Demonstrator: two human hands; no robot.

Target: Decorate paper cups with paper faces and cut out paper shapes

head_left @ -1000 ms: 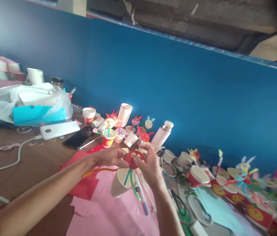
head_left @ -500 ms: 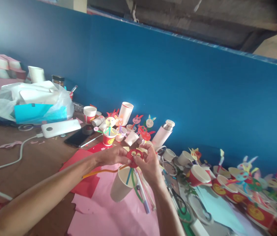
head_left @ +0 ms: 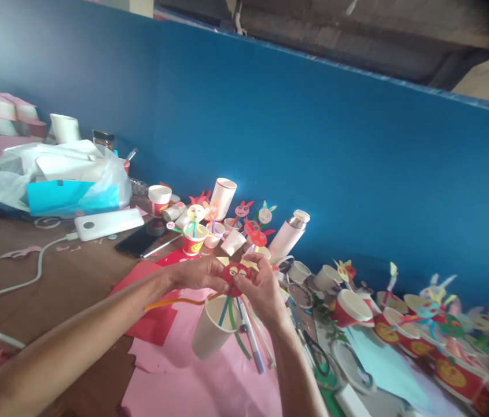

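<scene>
Both my hands meet in the middle of the view, pinching a red paper disc (head_left: 236, 275) with a small drawn face. My left hand (head_left: 198, 274) holds its left edge, and my right hand (head_left: 265, 288) grips its right side. Below the disc, a tilted white paper cup (head_left: 210, 330) shows its open mouth. Blue and green paper strips (head_left: 227, 311) run between disc and cup. An orange pipe cleaner (head_left: 175, 301) stretches out to the left. Whether the cup rests on the paper below cannot be seen.
Pink paper (head_left: 196, 376) and red paper (head_left: 153, 301) lie under my hands, with pens (head_left: 250, 341) and scissors (head_left: 313, 353) nearby. Finished paper-cup figures (head_left: 418, 336) crowd the right. A steel-capped flask (head_left: 285, 237), phone (head_left: 138, 241), power bank (head_left: 107, 225) and plastic bag (head_left: 59, 182) stand by a blue wall (head_left: 313, 150).
The red disc has turned slightly between my fingers, showing its face more fully. My hands stay close together, and the whole view has tilted a little.
</scene>
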